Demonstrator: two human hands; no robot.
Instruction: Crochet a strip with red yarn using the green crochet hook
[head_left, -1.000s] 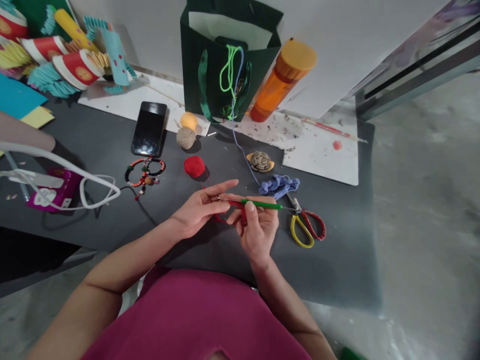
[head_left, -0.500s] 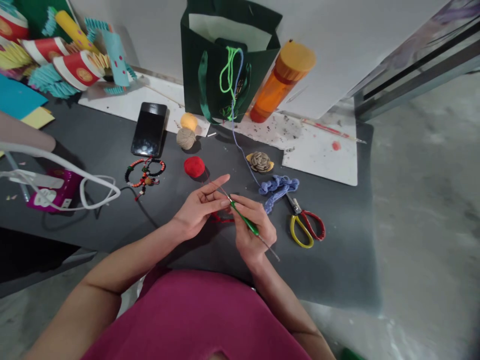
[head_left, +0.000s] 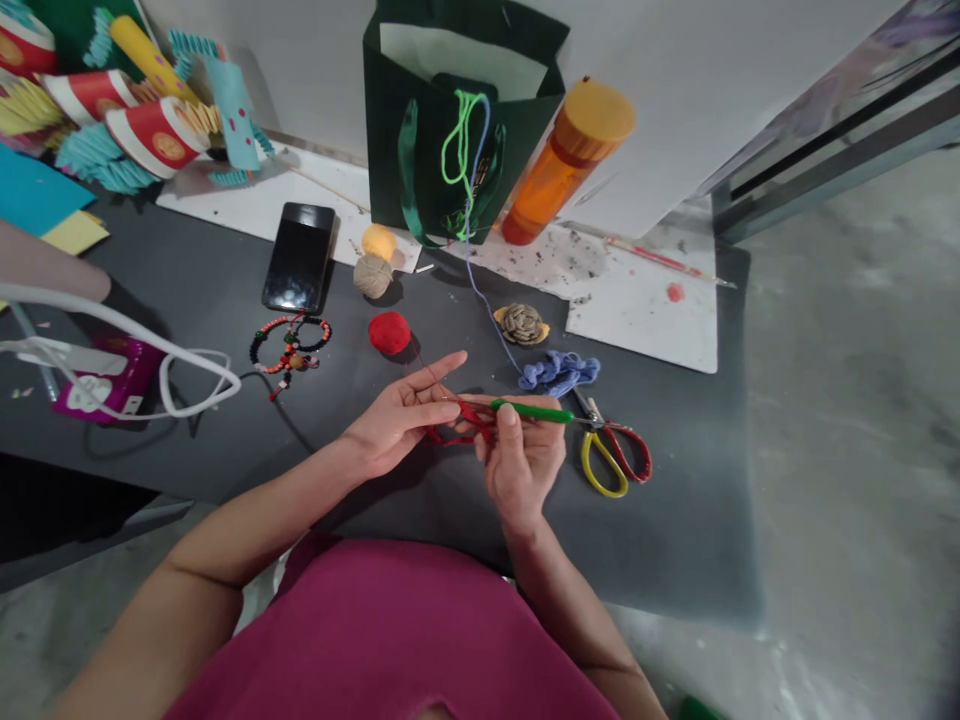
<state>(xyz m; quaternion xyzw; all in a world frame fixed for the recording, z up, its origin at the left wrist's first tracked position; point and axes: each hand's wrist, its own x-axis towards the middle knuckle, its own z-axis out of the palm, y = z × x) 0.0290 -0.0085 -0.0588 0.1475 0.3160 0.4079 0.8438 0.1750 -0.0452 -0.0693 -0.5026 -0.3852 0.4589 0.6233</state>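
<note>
My right hand (head_left: 525, 455) holds a crochet hook (head_left: 536, 411) by its green handle, thumb on top, with the metal tip pointing left. My left hand (head_left: 401, 420) pinches a strip of red crochet work (head_left: 471, 420) between thumb and fingers, its index finger stretched out with yarn running past it. The hook's tip is at the red work, though the exact stitch is too small to make out. A thin red strand leads back to a red yarn ball (head_left: 389, 333) beyond my left hand.
Right of my hands lie scissors (head_left: 611, 455) with yellow and red handles and a blue crocheted piece (head_left: 559, 373). Farther back are a crocheted rose (head_left: 521, 324), beige yarn ball (head_left: 373, 276), phone (head_left: 299, 258), bead bracelets (head_left: 290, 345), green paper bag (head_left: 427, 150) and orange bottle (head_left: 559, 170).
My right hand has turned, swinging the hook from a slant to nearly level. More of the red crochet work shows between my hands. My left hand has hardly moved.
</note>
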